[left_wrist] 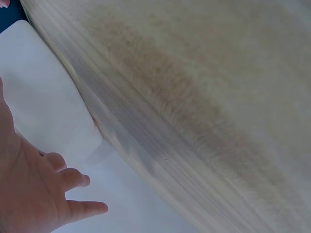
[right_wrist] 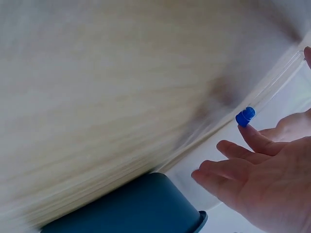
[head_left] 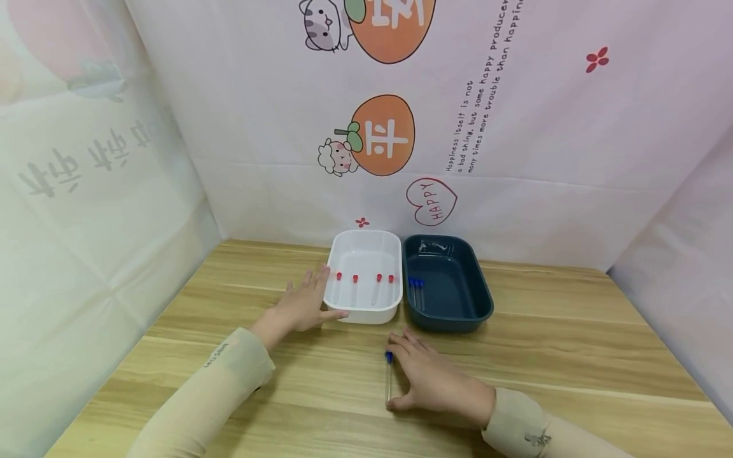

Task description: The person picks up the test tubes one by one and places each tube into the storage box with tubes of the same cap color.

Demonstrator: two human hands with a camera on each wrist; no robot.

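Note:
My right hand [head_left: 435, 381] holds a clear test tube [head_left: 389, 380] with a blue cap lengthwise, thumb at the bottom end and index fingertip at the cap. In the right wrist view the fingertip meets the blue cap [right_wrist: 245, 116], and the other fingers are extended. Whether the tube touches the table cannot be told. With fingers spread, my left hand [head_left: 300, 305] is at the left side of a white tray [head_left: 366, 315]. Several red-capped tubes [head_left: 355, 280] lie in that tray. Three blue-capped tubes [head_left: 416, 284] lie in a dark blue tray [head_left: 458, 323], at its left.
Both trays stand side by side toward the back of the wooden table [head_left: 321, 388]. Behind them hangs a printed white cloth [head_left: 275, 210], and more cloth closes off the left and right sides.

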